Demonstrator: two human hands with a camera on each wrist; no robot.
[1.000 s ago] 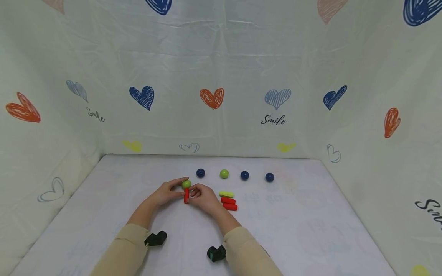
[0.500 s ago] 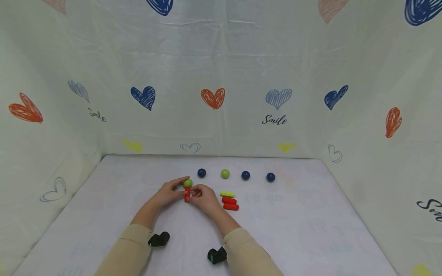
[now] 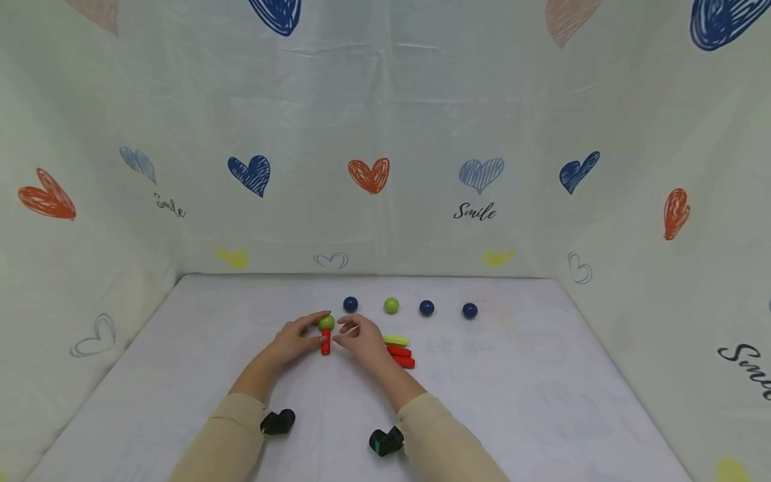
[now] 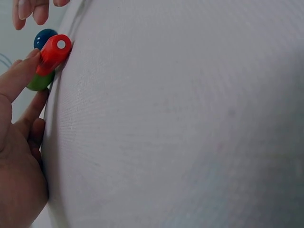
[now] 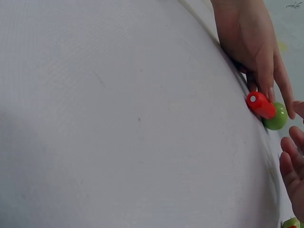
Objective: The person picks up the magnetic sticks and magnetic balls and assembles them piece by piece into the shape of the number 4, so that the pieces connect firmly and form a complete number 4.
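In the head view, a green ball [image 3: 327, 323] lies against the far end of a red ridged rod [image 3: 326, 343] on the white table. My left hand [image 3: 296, 339] holds the pair, its index finger at the ball's far side and its thumb on the rod. A pale hole marks the rod's near end [image 4: 61, 44] in the left wrist view. Just to the right, my right hand [image 3: 363, 340] stands apart from the rod, thumb and fingers spread around nothing. In the right wrist view, the left thumb touches the red rod [image 5: 260, 104] beside the green ball [image 5: 276, 116].
Along the back lie a blue ball [image 3: 351, 304], another green ball [image 3: 391, 305] and two more blue balls [image 3: 426, 308]. Right of my right hand are a yellow-green rod [image 3: 395, 340] and two red rods [image 3: 400, 351], partly covered by the hand. A heart-printed cloth hangs behind.
My right hand has let go of the red rod and drawn back slightly to the right, its fingers opening. The left hand stays at the ball and rod.
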